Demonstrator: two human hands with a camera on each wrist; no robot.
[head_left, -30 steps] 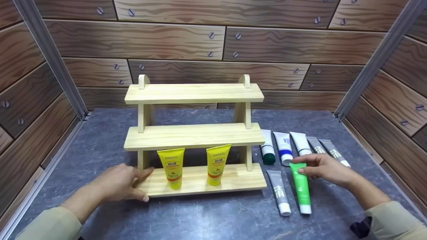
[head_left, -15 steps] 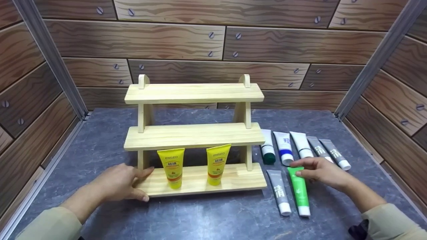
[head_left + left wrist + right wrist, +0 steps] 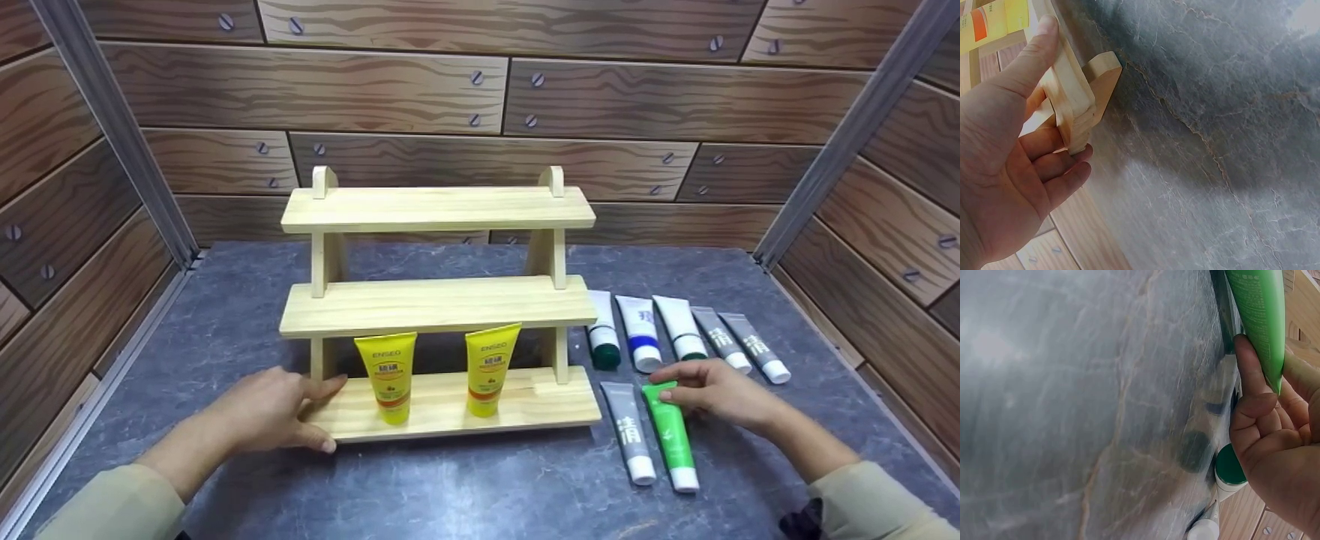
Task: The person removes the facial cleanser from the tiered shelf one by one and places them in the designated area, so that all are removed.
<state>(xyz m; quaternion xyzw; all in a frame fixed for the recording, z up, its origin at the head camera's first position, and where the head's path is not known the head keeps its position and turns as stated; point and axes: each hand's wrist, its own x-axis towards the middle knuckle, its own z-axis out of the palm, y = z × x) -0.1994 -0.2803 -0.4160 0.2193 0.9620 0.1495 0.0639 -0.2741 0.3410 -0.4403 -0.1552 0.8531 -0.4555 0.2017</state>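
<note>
My left hand (image 3: 259, 415) grips the left end of the bottom board of a three-tier wooden display rack (image 3: 439, 304); in the left wrist view its fingers curl round the board end (image 3: 1075, 95). Two yellow squeeze tubes (image 3: 386, 379) stand upright, cap down and apart, on that lowest board. With thumb and forefinger, my right hand (image 3: 716, 390) pinches the flat crimped end of a green squeeze tube (image 3: 671, 431), whose white cap points toward me. Just left of it lies a grey tube (image 3: 628, 435). The right wrist view shows the green tube (image 3: 1261, 320) from below the crimp.
Behind the right hand lies a row of tubes: white with green caps (image 3: 677, 322), white with a blue band (image 3: 639, 330), and two grey ones (image 3: 754, 345). Wood-patterned panels (image 3: 420, 90) wall in the grey marbled table (image 3: 450, 495) at the back and sides.
My right hand has drawn the green tube a little toward me and left, closer to the grey tube. The left hand and the rack stay as they were.
</note>
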